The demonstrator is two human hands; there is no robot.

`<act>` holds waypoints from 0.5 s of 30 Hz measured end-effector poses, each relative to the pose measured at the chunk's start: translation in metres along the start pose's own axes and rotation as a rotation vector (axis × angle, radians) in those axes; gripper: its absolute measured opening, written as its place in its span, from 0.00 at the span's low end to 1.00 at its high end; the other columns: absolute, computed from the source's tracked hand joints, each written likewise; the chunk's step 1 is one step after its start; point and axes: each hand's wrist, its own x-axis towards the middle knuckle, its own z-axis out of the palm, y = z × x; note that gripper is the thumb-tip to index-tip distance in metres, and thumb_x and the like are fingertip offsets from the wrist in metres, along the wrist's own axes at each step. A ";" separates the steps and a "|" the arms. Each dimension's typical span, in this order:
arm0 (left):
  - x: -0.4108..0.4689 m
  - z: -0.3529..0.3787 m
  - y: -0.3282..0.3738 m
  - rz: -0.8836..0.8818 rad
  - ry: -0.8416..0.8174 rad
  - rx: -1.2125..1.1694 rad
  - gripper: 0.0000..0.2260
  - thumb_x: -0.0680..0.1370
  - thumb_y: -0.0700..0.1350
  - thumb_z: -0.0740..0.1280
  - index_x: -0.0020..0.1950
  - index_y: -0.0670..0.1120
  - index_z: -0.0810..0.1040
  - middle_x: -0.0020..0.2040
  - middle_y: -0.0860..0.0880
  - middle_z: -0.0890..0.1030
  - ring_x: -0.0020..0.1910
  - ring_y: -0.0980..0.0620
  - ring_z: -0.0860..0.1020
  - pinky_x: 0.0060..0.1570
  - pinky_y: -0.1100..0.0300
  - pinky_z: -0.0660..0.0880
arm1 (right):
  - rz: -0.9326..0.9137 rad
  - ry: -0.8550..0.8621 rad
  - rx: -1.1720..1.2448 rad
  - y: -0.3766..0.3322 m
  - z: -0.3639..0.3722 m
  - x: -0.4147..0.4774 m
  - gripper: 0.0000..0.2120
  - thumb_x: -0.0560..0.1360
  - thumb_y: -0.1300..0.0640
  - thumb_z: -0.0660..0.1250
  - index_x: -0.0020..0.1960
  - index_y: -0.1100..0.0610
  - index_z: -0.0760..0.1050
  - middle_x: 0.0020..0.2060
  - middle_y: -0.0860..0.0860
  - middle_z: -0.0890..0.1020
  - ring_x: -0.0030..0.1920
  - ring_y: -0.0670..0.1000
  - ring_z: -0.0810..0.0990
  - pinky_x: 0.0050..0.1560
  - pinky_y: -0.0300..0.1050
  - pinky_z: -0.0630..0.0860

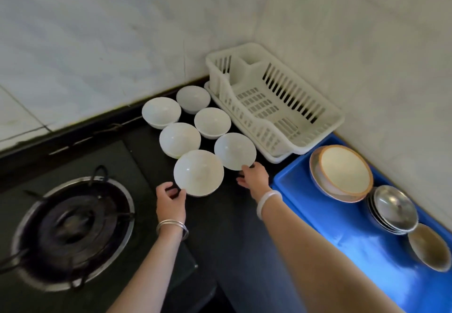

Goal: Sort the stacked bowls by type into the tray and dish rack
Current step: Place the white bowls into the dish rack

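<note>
The dish rack (325, 122) at 1 o'clock holds nothing, the blue tray (318, 215) at 3 o'clock has rimmed bowls (342, 171) and steel bowls (395, 207), and six white bowls (212, 122) wait on the tabletop (220, 227): your left grip (171, 202) pinches the nearest bowl (198, 172), your right grip (254, 176) touches the next bowl (235, 151), hold unclear.

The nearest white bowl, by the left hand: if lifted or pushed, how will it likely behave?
The nearest white bowl looks glossy and rigid, so probably slippery and breakable if dropped. Its sides curve in below a wide rim, so a push there may tip it; pushed low, it should slide.
</note>
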 end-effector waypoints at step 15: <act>0.022 -0.007 -0.005 -0.208 -0.279 -0.358 0.22 0.75 0.39 0.66 0.68 0.48 0.68 0.63 0.42 0.76 0.57 0.44 0.77 0.58 0.52 0.73 | -0.159 0.069 0.219 -0.025 -0.022 -0.053 0.14 0.74 0.68 0.64 0.38 0.51 0.77 0.43 0.49 0.82 0.36 0.50 0.85 0.33 0.37 0.80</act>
